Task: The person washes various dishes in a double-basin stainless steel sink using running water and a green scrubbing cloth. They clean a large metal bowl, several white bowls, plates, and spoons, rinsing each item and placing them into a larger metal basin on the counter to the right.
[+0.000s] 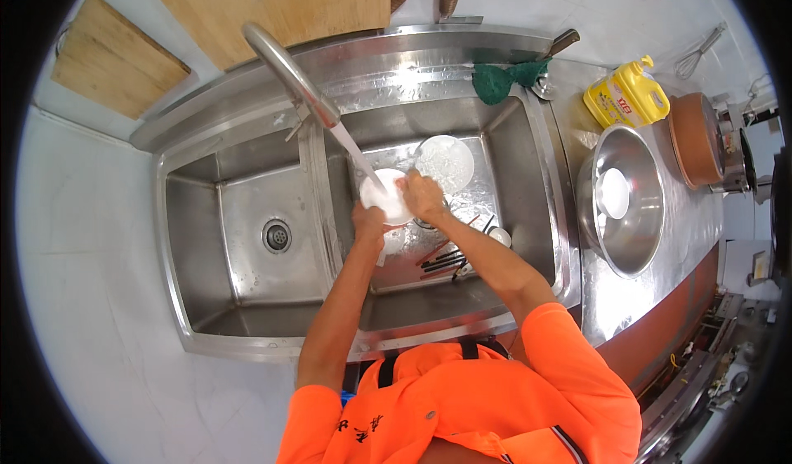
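Under the running faucet a white round dish is tilted, and the water stream falls onto it. My left hand grips its near left rim, thumb on top. My right hand is closed at the dish's right edge, its fingers bent against the inner face; whether a cloth is also in it cannot be seen. Just beyond that hand, a white plate lies on the floor of the right sink basin. Several chopsticks and a small white cup rest near my right forearm.
The left basin has a drain. On the right counter stand a steel bowl holding white dishes, a yellow detergent jug and a brown pot. A green cloth hangs over the back rim. Cutting boards lean behind.
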`<state>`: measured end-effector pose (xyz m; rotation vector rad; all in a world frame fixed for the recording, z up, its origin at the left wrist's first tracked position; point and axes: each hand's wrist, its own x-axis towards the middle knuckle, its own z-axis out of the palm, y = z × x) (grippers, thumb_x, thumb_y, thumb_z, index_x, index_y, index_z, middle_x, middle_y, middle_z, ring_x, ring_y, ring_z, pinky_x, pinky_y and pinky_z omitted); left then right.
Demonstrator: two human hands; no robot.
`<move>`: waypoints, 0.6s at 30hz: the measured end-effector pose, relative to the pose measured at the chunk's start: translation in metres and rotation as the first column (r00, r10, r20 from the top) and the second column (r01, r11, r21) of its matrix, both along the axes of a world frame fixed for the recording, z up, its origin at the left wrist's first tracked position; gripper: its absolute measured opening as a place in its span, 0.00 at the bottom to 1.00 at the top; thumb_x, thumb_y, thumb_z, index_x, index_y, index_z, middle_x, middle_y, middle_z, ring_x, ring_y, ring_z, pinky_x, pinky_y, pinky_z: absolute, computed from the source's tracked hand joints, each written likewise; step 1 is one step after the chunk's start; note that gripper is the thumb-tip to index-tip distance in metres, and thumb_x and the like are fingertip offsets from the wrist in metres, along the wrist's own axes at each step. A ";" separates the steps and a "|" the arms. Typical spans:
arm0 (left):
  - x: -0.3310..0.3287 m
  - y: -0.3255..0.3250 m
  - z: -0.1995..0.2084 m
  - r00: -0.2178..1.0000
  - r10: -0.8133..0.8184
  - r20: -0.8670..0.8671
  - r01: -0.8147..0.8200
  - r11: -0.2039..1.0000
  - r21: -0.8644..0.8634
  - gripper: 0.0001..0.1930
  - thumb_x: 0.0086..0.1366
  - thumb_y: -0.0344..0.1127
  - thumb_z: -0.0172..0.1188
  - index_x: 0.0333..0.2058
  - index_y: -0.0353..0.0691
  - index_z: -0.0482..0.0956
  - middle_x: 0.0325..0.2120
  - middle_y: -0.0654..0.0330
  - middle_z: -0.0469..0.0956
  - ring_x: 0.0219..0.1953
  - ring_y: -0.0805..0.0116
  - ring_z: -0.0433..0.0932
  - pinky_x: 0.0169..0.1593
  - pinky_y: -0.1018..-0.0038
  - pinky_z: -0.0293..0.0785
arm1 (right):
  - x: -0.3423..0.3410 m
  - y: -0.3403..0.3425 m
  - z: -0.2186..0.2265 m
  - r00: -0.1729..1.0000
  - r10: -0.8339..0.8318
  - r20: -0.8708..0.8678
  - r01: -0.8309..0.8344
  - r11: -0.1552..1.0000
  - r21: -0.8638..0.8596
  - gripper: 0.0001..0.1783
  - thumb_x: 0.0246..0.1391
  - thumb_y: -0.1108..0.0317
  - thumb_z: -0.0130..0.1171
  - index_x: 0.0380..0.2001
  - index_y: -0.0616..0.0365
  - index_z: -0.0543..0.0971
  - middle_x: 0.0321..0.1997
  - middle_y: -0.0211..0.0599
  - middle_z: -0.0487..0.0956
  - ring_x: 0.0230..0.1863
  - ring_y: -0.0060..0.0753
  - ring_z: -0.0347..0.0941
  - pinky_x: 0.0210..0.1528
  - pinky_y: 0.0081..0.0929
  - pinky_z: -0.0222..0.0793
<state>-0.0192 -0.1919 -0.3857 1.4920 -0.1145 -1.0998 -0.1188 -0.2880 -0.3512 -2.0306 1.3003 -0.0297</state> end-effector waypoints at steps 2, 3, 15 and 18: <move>-0.003 -0.005 -0.012 0.945 0.175 0.278 -0.140 0.980 -0.139 0.29 0.44 0.16 0.41 0.50 0.32 0.64 0.41 0.52 0.71 0.43 0.62 0.72 0.44 0.72 0.71 | 0.014 0.032 -0.045 0.958 -0.261 0.123 0.245 0.961 0.131 0.25 0.50 0.60 0.54 0.45 0.68 0.66 0.28 0.61 0.75 0.30 0.57 0.75 0.33 0.46 0.70; -0.011 -0.010 -0.005 0.903 0.184 0.387 -0.142 0.981 -0.134 0.30 0.44 0.16 0.41 0.50 0.33 0.65 0.42 0.53 0.71 0.44 0.62 0.71 0.45 0.73 0.70 | 0.018 0.045 -0.060 0.907 -0.387 0.168 0.345 0.909 0.232 0.24 0.50 0.60 0.54 0.45 0.68 0.65 0.26 0.60 0.76 0.29 0.56 0.75 0.32 0.46 0.70; 0.000 0.000 -0.006 0.972 -0.122 0.203 0.128 0.992 -0.013 0.27 0.45 0.18 0.42 0.49 0.35 0.67 0.39 0.54 0.73 0.43 0.64 0.72 0.46 0.73 0.67 | -0.008 -0.003 0.016 0.990 0.021 -0.138 0.004 0.983 0.182 0.31 0.46 0.58 0.56 0.50 0.67 0.65 0.48 0.67 0.68 0.52 0.52 0.66 0.51 0.41 0.64; -0.015 -0.008 0.013 0.894 0.021 0.448 0.046 0.989 -0.139 0.26 0.45 0.19 0.43 0.48 0.35 0.67 0.39 0.54 0.73 0.44 0.64 0.71 0.47 0.74 0.66 | 0.005 0.030 -0.033 0.957 -0.277 0.086 0.258 0.948 0.184 0.25 0.51 0.59 0.52 0.47 0.66 0.67 0.44 0.64 0.71 0.48 0.53 0.69 0.47 0.41 0.66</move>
